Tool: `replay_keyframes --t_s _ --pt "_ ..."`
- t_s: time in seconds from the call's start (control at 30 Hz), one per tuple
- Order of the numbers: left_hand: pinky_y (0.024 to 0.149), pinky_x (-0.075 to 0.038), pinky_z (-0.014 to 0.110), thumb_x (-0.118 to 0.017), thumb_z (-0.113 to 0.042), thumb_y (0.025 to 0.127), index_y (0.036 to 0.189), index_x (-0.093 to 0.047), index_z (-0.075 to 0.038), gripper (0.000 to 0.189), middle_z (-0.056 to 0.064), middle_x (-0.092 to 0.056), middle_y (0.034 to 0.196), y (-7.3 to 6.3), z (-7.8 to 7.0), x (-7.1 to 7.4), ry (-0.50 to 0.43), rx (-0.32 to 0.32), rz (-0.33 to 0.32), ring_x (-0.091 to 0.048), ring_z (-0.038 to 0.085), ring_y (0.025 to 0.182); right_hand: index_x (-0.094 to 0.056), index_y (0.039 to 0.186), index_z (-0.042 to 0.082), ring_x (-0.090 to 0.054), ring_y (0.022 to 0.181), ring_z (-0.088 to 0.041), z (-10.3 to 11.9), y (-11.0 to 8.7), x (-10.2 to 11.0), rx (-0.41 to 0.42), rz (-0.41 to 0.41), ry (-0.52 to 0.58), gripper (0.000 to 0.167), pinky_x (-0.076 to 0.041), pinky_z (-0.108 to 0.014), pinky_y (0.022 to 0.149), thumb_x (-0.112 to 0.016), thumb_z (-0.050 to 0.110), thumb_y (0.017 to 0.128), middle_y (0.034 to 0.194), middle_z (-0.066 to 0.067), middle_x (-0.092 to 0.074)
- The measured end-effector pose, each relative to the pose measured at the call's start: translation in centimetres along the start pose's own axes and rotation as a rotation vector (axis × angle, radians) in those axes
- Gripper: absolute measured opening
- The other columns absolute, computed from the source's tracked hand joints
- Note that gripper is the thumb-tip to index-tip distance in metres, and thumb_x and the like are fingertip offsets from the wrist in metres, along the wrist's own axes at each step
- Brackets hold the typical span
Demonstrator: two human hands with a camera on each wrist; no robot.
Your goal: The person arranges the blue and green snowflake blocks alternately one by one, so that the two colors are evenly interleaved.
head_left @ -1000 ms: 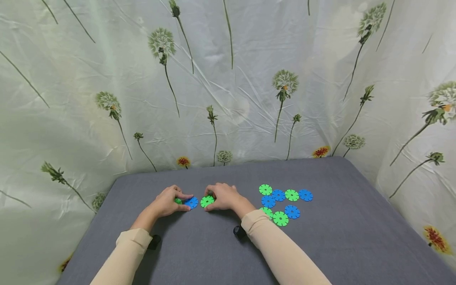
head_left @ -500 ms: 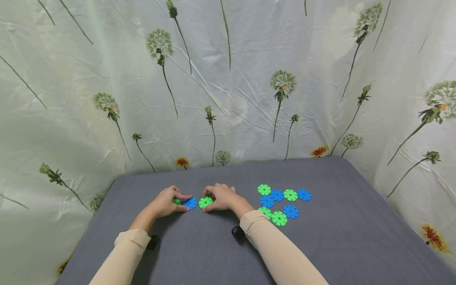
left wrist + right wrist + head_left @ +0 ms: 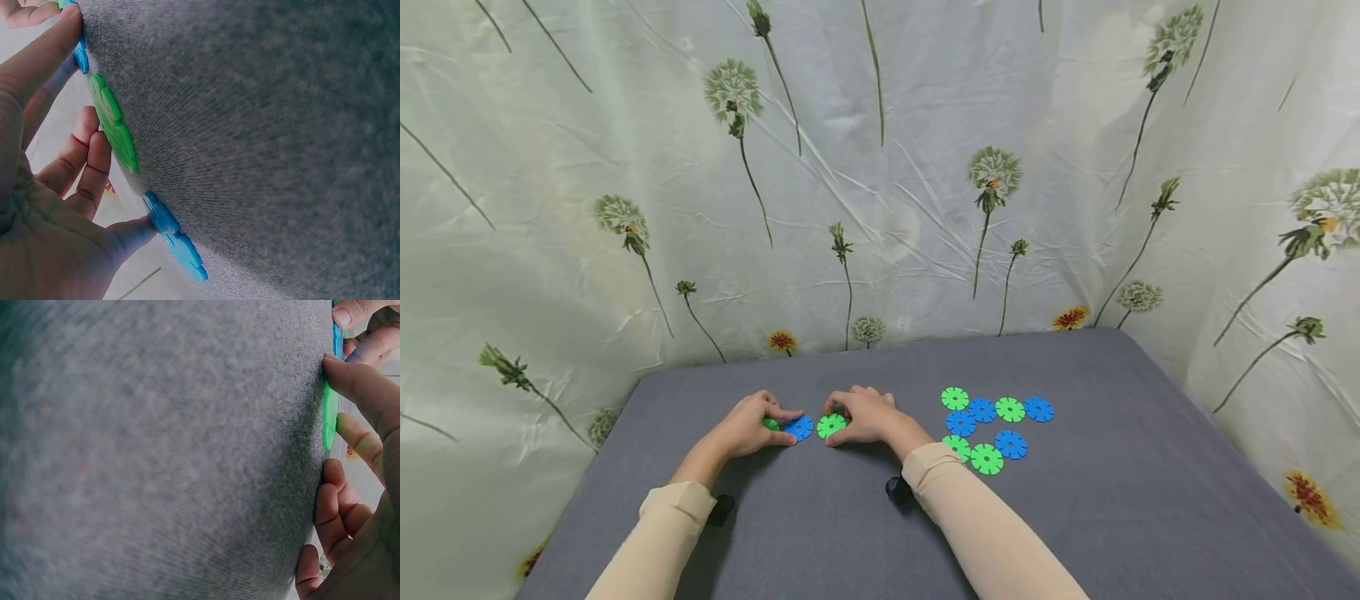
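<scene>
In the head view, my left hand [image 3: 747,428] pinches a blue notched plastic disc [image 3: 801,427] flat on the table between thumb and index finger. A green disc [image 3: 114,122] lies under that hand, and another blue disc [image 3: 175,237] shows by its little finger in the left wrist view. Just to the right, my right hand [image 3: 868,415] pinches a green disc [image 3: 831,426] by its edges, thumb at the near side. A small gap separates this green disc from the pinched blue one. The right wrist view shows the green disc [image 3: 329,422] edge-on at the tablecloth.
Several more green and blue discs lie to the right of my right hand, among them a green disc [image 3: 987,459] and a blue disc [image 3: 1039,409]. The table has a grey cloth [image 3: 820,533]. A flower-print curtain [image 3: 910,208] hangs behind it.
The head view has shifted very slightly, so everything sits a little further left in it. Both hands keep their pinch, and the discs stay in place on the cloth.
</scene>
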State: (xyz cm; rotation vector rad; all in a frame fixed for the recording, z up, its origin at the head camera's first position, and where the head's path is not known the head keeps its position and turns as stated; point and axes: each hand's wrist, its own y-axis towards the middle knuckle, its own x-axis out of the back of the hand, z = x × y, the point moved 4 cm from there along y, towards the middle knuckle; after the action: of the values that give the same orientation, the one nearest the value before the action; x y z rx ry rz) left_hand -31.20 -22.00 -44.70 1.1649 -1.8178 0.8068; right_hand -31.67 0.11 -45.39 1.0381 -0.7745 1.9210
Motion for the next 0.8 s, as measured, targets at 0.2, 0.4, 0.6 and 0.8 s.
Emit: replay_keyframes --t_s 0.2,0.4,0.6,0.8 --pt "0.082 -0.048 0.037 -0.091 -0.032 0.088 0.133 -0.079 -0.018 0.049 0.009 -0.064 0.116 -0.06 -0.04 0.06 -0.01 0.003 -0.001 -0.058 0.022 0.1 -0.068 0.133 0.035 -0.05 0.097 -0.015 0.12 -0.19 0.09 0.004 -0.001 0.002 0.045 -0.034 -0.041 0.085 -0.083 0.051 0.093 0.107 0.004 -0.059" --pt "0.082 -0.049 0.038 -0.091 -0.033 0.088 0.133 -0.079 -0.018 0.049 0.01 -0.064 0.118 -0.14 -0.16 0.11 -0.012 0.005 0.0 -0.059 0.024 0.103 -0.067 0.133 0.036 -0.049 0.097 -0.015 0.13 -0.3 0.04 0.008 0.002 -0.003 0.045 -0.033 -0.042 0.085 -0.082 0.052 0.094 0.107 0.004 -0.058" --pt "0.083 -0.05 0.038 -0.091 -0.033 0.088 0.133 -0.079 -0.018 0.049 0.01 -0.064 0.118 -0.19 -0.24 0.13 -0.02 0.01 -0.002 -0.059 0.024 0.103 -0.067 0.133 0.036 -0.048 0.097 -0.015 0.08 -0.39 0.01 0.014 0.0 0.013 0.044 -0.032 -0.041 0.085 -0.082 0.051 0.094 0.107 0.003 -0.058" --pt "0.083 -0.05 0.04 -0.092 -0.033 0.087 0.132 -0.079 -0.018 0.049 0.01 -0.064 0.118 -0.17 -0.23 0.17 -0.021 0.007 -0.004 -0.059 0.024 0.103 -0.066 0.133 0.036 -0.047 0.097 -0.015 0.06 -0.5 -0.06 0.015 0.01 0.027 0.044 -0.031 -0.041 0.086 -0.081 0.051 0.095 0.109 0.003 -0.057"
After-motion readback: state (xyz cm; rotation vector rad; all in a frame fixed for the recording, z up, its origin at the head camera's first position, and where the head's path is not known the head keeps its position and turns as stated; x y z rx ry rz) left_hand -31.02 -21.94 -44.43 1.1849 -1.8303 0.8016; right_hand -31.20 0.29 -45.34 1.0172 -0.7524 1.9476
